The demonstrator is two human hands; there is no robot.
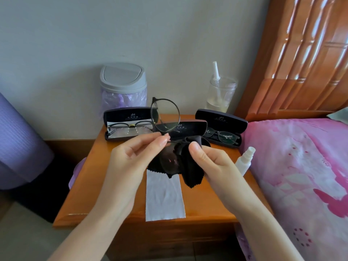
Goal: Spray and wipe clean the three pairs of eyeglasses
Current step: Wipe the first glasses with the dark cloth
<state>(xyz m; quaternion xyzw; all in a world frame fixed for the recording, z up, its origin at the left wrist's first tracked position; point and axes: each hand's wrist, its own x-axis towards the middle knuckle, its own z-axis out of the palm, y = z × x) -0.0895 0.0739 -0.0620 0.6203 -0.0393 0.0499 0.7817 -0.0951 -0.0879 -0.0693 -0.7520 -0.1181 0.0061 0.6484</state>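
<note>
Between your two hands the glasses [165, 115] stand on end: one round lens rises clear above your pinch, the other is buried in the dark cloth [188, 166] just below it. Your left hand [130, 157] pinches the thin dark rim at the foot of the upper lens, close to the bridge, thumb and fingertips closed on the wire. Your right hand [209, 159] grasps the cloth, thumb pressing it over the hidden lens; whether the fingers behind touch the frame I cannot tell. Judge this pair as very light and easily bent: the rim is fine wire, the bridge finer, so hold at the rim beside the lens you rub, never by the far lens or a temple, and press gently. The lens is smooth, glossy and likely slick if wet; the cloth is soft, limp and matte with a pinked edge, and should grip it well. Under the grip a white cloth [164, 196], flat and also pinked, lies on the glossy wooden table [90, 185]. Right of the grip stands a small white plastic bottle [243, 161]. Beyond the grip the other two pairs [131, 127] rest in open hard cases [222, 117].
</note>
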